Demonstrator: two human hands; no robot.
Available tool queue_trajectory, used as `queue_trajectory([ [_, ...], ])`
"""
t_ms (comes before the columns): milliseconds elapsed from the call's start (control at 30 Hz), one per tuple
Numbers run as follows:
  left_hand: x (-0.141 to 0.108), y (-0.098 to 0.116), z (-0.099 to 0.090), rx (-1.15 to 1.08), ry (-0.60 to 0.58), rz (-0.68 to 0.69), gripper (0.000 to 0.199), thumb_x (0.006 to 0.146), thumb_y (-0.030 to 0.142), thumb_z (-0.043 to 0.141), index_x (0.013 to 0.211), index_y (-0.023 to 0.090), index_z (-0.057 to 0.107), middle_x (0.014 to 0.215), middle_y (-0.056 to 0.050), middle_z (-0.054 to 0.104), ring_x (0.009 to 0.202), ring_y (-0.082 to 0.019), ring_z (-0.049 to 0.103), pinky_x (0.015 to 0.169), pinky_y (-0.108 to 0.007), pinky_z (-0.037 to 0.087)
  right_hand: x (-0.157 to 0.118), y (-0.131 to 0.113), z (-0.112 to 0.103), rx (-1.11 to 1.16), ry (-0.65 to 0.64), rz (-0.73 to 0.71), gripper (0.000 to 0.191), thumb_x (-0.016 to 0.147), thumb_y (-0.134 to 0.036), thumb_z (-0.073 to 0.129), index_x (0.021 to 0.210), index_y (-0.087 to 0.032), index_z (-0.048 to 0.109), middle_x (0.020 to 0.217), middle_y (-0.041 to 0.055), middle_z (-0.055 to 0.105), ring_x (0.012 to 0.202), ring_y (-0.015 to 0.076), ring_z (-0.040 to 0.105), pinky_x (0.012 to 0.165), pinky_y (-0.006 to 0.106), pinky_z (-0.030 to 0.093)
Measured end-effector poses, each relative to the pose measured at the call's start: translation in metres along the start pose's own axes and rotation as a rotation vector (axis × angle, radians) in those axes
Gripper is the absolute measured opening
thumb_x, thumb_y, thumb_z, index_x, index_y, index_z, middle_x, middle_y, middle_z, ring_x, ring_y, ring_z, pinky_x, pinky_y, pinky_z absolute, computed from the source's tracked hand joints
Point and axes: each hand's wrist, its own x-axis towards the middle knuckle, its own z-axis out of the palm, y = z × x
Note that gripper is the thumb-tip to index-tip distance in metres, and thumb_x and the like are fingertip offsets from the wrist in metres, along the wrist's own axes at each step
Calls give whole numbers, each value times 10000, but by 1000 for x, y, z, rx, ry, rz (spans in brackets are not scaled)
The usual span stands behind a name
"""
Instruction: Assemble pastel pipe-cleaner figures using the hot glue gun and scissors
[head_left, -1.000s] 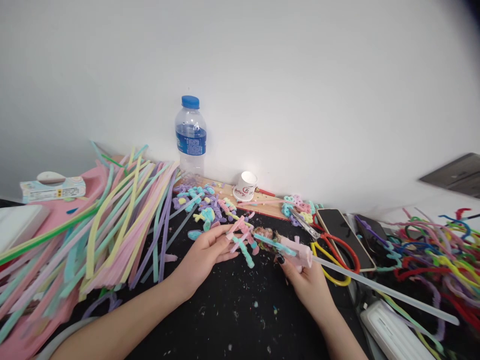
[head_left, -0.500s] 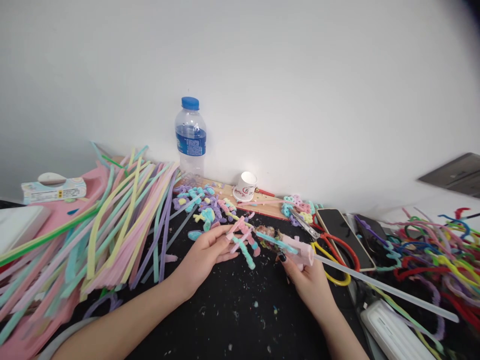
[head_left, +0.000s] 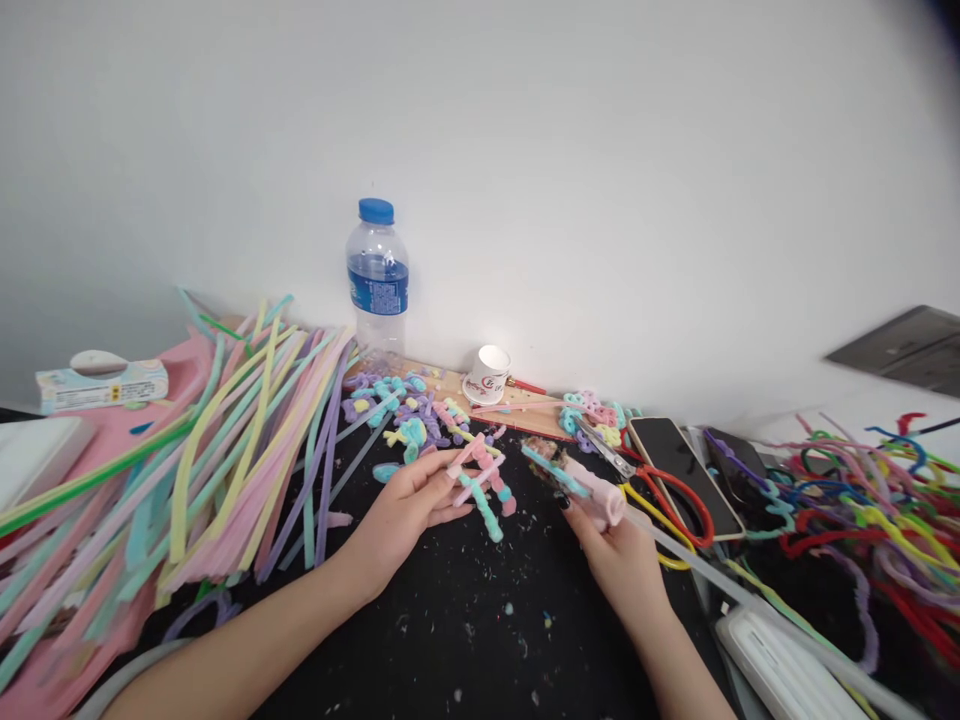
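A small figure of twisted pipe cleaners (head_left: 481,507), in pink, mint and yellow, is pinched between the thumb and fingers of my left hand (head_left: 420,497). Its mint and pink strands hang downward. My right hand (head_left: 611,540) is wrapped round a pale pink glue gun (head_left: 602,494), whose nozzle end is grimy and multicoloured and points left toward the figure, apart from it. A translucent glue stick (head_left: 720,572) runs out of the gun's back to the lower right. A light blue strip lies along the gun's side.
Long pastel pipe cleaners (head_left: 247,450) cover the left side. A bottle (head_left: 377,285) and paper cup (head_left: 488,375) stand by the wall. Twisted pieces (head_left: 412,410) lie behind my left hand. Scissors (head_left: 679,495), a phone (head_left: 686,475), a white device (head_left: 776,655) and bright pipe cleaners (head_left: 900,510) are right.
The glue gun's nozzle has drawn back to the right, away from the figure, and its glue stick now slants more steeply down. My left hand still holds the figure.
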Motion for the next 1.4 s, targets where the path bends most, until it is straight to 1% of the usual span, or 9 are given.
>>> queue_trajectory([
  [167,1,3,1,-82,90,49,322,863,330,524,1165,227,559,1185,-57,618,1118,-255,557,917,-385,493,7,3,0,-188,-50,120,258,787,-337,521,988,-193,597,852,61,656,746,239,613,632,316,457],
  [300,3,5,-1,-125,222,147,326,854,317,535,1166,224,534,1253,-52,568,1158,-250,528,939,-372,485,4,10,6,-305,-73,-2,409,762,-252,529,1153,-133,521,1015,124,605,929,283,568,790,408,443],
  [433,6,7,-4,-132,322,189,318,847,293,541,1157,227,515,1236,-58,575,1186,-261,504,939,-379,488,2,5,2,-370,-44,-52,535,717,-224,548,1241,-160,463,1082,133,563,951,303,528,778,452,439],
  [633,7,10,-4,-134,296,170,241,849,309,541,1073,222,521,1259,-60,534,1141,-261,544,933,-383,488,55,-15,-12,-272,4,-208,257,832,-204,458,1037,-149,603,1029,107,638,997,241,540,878,368,407],
  [800,7,10,-4,-123,261,149,241,839,325,552,1047,213,510,1285,-70,512,1099,-265,575,920,-401,488,122,-13,11,-342,-110,-317,211,806,-121,499,928,-170,663,931,74,695,896,220,559,803,311,418],
  [933,6,9,-4,-100,206,159,252,843,343,538,1055,210,510,1246,-73,547,1098,-263,577,916,-399,483,146,-6,30,-371,-188,-372,155,739,-79,570,767,-176,687,815,77,695,860,226,550,750,301,416],
  [1033,5,8,-4,-84,195,138,285,842,354,534,1086,211,498,1180,-69,585,1075,-261,592,902,-401,489,148,-4,33,-375,-194,-396,173,738,-53,556,691,-170,673,773,77,678,828,215,550,734,297,411],
  [1167,5,7,-4,-93,180,118,316,839,362,539,1118,223,488,1074,-47,625,1030,-250,619,888,-397,495,140,-8,19,-329,-133,-419,190,800,-75,506,799,-173,670,815,64,651,775,178,568,706,268,427],
  [1400,1,11,1,-55,75,48,263,859,374,509,1071,219,532,1062,-70,650,1026,-260,619,829,-383,512,95,-30,-33,-112,199,-400,218,902,-190,427,962,-187,636,929,78,627,838,176,589,723,282,456],
])
